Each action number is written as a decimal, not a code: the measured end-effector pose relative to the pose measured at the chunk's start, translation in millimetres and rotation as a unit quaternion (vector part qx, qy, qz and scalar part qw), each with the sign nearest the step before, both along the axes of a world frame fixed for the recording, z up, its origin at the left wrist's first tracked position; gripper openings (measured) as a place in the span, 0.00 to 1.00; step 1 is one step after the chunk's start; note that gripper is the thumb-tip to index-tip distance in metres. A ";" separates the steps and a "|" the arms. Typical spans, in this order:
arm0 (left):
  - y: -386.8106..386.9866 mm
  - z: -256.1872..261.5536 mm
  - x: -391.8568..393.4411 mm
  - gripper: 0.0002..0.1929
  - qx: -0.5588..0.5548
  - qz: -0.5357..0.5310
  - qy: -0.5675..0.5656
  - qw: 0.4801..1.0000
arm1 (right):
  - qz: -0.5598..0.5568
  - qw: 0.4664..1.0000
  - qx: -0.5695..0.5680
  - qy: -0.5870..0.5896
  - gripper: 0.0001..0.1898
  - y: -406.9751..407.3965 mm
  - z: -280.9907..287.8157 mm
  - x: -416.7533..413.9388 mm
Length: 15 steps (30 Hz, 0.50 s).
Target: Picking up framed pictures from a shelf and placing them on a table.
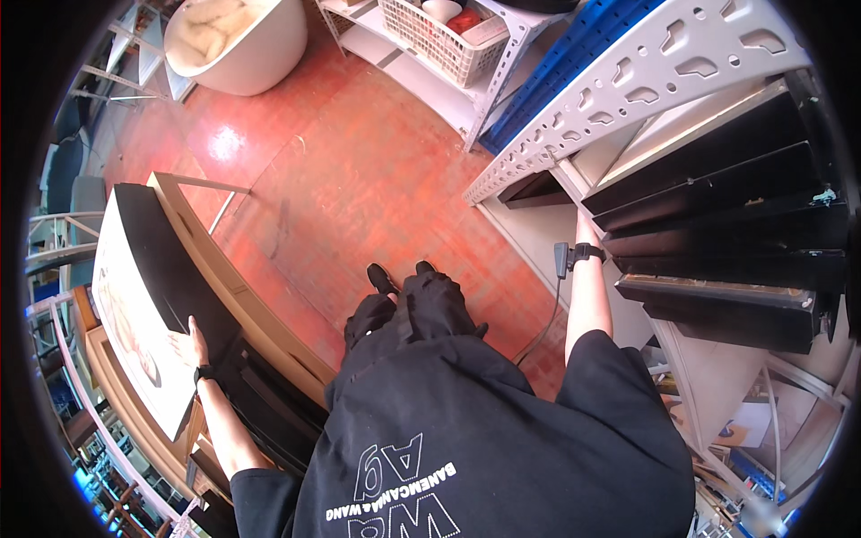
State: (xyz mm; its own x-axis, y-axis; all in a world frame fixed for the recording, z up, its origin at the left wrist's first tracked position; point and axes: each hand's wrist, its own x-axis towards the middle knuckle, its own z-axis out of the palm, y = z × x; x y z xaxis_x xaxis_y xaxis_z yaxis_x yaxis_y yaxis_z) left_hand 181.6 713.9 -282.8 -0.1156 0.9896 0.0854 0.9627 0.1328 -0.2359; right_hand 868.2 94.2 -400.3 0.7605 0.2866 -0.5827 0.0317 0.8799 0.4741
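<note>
My left hand (pixel 188 344) lies on a picture panel (pixel 134 323) with a pale printed face and a deep black side. Its thumb points up along the black side, and nothing is seen gripped in it. The panel rests on a tan table-like piece (pixel 222 269), beside more black panels (pixel 282 387). On the other side my right hand (pixel 586 227) reaches among several black flat panels (pixel 713 195) stacked on edge in a shelf rack. The shelf edge and panels hide its fingers, so its grip cannot be seen. Both wrists carry black bands.
A grey perforated metal upright (pixel 625 87) and a blue beam (pixel 572 60) flank the rack. Beyond stand a shelf with a white plastic basket (pixel 444 40) and a white tub (pixel 249 54) with a furry lining. A cable (pixel 548 329) hangs from the right wrist. The floor (pixel 350 168) is worn red.
</note>
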 end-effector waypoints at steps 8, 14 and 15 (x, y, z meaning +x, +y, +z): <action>-6.1 -0.2 5.1 0.51 -0.003 0.006 0.004 1.000 | 0.022 0.994 -0.103 -0.031 0.22 -0.8 22.9 -9.0; 8.5 -2.0 -5.5 0.51 -0.028 0.000 0.003 1.000 | 0.046 0.931 -0.355 -0.076 0.23 -19.4 14.9 -9.0; 10.7 -2.1 -10.2 0.51 -0.020 -0.013 0.008 1.000 | 0.053 0.909 -0.405 -0.088 0.23 -26.5 10.1 -14.9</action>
